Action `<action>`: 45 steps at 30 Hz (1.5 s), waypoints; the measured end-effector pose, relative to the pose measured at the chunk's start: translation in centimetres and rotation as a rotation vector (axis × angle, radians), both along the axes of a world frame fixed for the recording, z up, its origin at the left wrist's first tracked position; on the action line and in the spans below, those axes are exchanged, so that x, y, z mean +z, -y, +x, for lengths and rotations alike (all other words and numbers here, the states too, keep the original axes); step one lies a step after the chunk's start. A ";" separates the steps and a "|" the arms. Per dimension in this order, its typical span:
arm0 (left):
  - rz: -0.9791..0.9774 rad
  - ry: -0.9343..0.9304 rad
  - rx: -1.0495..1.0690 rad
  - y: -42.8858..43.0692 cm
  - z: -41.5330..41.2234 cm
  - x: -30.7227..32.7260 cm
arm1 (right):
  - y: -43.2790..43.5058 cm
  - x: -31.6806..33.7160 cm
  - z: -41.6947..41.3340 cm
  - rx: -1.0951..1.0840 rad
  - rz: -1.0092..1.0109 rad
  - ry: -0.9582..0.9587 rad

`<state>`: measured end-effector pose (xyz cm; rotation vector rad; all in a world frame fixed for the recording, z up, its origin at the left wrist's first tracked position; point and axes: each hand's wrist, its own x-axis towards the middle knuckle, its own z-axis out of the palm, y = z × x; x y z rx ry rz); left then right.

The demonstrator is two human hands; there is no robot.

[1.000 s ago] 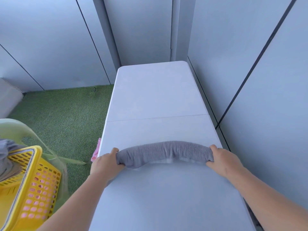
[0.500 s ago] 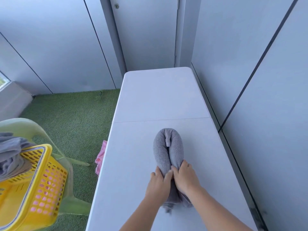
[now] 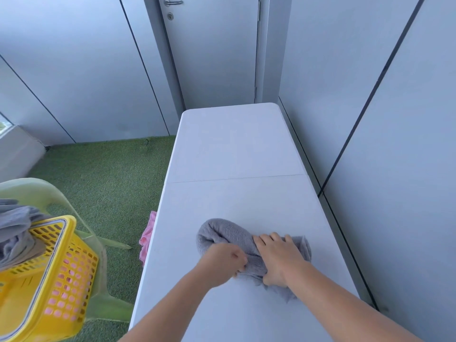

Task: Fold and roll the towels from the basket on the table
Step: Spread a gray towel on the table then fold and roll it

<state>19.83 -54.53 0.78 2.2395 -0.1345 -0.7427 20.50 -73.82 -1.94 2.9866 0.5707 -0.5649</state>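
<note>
A grey towel [image 3: 223, 234], rolled into a thick sausage and bent over on itself, lies on the near half of the white table [image 3: 234, 149]. My left hand [image 3: 225, 262] is curled into a fist and pinches the towel's near edge. My right hand [image 3: 277, 256] lies on top of the roll with its fingers wrapped over it, pressing it down. A loose corner of the towel sticks out under my right wrist. The yellow basket [image 3: 56, 272] stands to the left of the table, with more grey towels [image 3: 14, 233] draped over its rim.
The basket sits on a pale green plastic chair [image 3: 81, 233]. A pink cloth [image 3: 148, 236] hangs at the table's left edge. Green artificial turf [image 3: 103, 174] covers the floor. Grey walls run close along the table's right side, and a door [image 3: 212, 50] stands beyond its far end.
The long roll that I held stretched by both ends was bent double and pointed away. Now it lies turned sideways, my right hand on top and my left fist at its near edge.
</note>
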 end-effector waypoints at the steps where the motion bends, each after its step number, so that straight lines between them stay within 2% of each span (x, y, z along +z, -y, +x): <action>1: 0.109 0.180 -0.056 -0.2 0.2 0.1 | 0.2 0.0 0.1 0.014 -0.006 0.010; 3: 0.318 0.493 -0.235 -0.6 0.7 -0.3 | 0.4 -0.2 0.3 0.034 -0.015 0.041; 4: 0.388 0.567 -0.326 -0.7 0.9 -0.8 | 0.4 -0.4 0.2 0.041 -0.020 0.060; 6: 0.509 0.566 -0.472 -0.7 1.4 -1.6 | -0.1 -0.6 0.1 0.032 -0.020 0.066; 8: 0.582 0.531 -0.532 -0.5 2.0 -2.7 | -0.8 -0.7 -0.1 0.007 -0.010 0.049; 15: 0.676 0.525 -0.526 -1.2 2.8 -3.8 | 1.1 -1.4 0.1 -0.008 0.014 0.073; 20: 0.675 0.454 -0.406 -6.1 3.2 -2.8 | 5.4 -1.1 0.0 -0.115 0.032 -0.003; 25: 0.578 0.382 -0.330 -5.6 2.6 -2.5 | 4.6 -1.0 0.3 -0.100 0.040 -0.019; 29: 0.572 0.412 -0.293 -5.7 2.1 -1.5 | 4.4 0.5 1.2 -0.078 0.025 0.009; 33: 0.597 0.497 -0.166 -6.9 2.4 2.5 | 3.4 5.7 4.4 0.015 0.039 0.131; 39: 0.657 0.603 0.056 -12.5 0.4 9.3 | -3.2 13.5 7.7 0.172 0.055 0.270; 45: 0.725 0.626 0.217 -22.4 -6.8 11.9 | -14.7 15.8 5.2 0.332 0.112 0.292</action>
